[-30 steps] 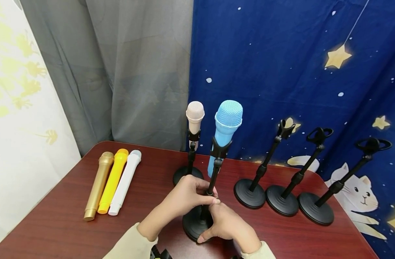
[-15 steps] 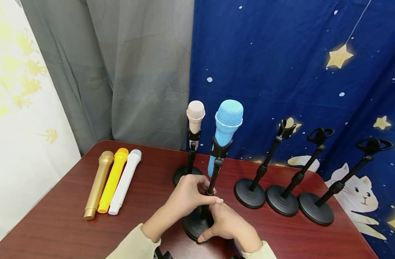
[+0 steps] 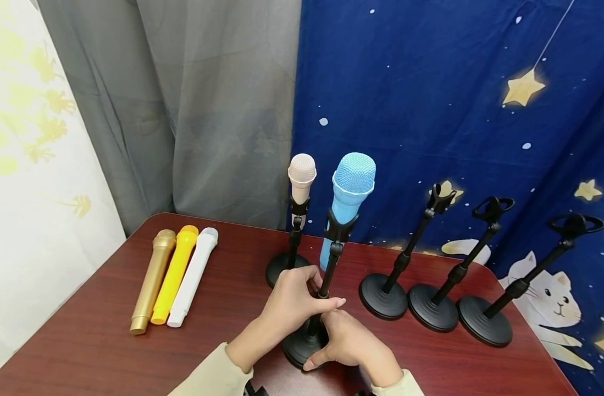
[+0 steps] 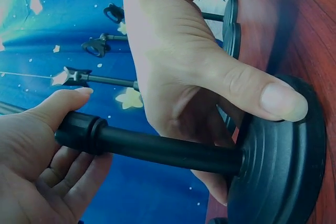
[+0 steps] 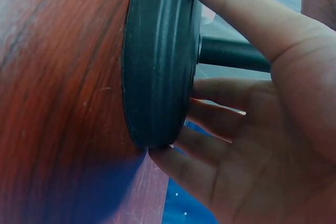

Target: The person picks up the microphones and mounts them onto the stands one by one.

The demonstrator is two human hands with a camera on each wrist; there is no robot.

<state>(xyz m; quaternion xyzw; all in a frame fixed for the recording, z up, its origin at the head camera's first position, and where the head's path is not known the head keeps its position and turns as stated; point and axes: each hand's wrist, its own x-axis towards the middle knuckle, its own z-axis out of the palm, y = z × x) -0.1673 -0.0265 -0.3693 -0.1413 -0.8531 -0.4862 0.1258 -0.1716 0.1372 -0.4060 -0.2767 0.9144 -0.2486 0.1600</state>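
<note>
A light blue microphone [image 3: 352, 181] sits tilted in the clip of a black microphone stand [image 3: 330, 269] in the head view. My left hand [image 3: 289, 297] is around the stand's pole, at the collar [image 4: 81, 132] seen in the left wrist view. Its thumb points out straight, with the fingers behind the pole. Lower down, my right hand [image 3: 348, 341] grips the round base [image 5: 160, 66], thumb on top and fingers along the rim. The base rests on the table. A beige microphone [image 3: 302, 176] stands in another stand just behind.
Gold [image 3: 153, 280], yellow [image 3: 175, 275] and white [image 3: 193, 278] microphones lie side by side on the table's [image 3: 99, 335] left. At the right, three black stands [image 3: 383, 297] hold no microphones. Grey and starry blue curtains [image 3: 430, 82] hang behind the table.
My left thumb has stretched out slightly further to the right. The right hand and the stand stay in place; the head view has shifted a little.
</note>
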